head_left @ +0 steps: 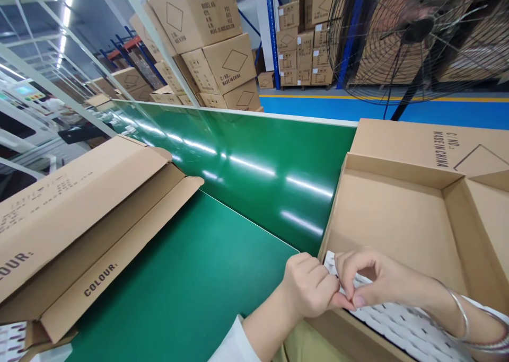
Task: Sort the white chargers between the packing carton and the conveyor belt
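Note:
My left hand (310, 285) is curled into a fist at the near edge of an open cardboard box (397, 208). Thumb and forefinger of my right hand (368, 277), which has bangles at its wrist, are pinched together right against the left fingertips. Anything between the fingers is too small or hidden to make out. Beneath the hands, white slotted panels (401, 325) lie along the near side of the box, partly covered by the right forearm.
On the left, a large carton (99, 192) with open flaps rests on the green tabletop (191, 277); white slotted pieces (14, 341) show at its lower end. Beyond runs a glossy green conveyor belt (254, 144). Stacked cartons (222, 60) and a caged fan (417, 33) stand behind.

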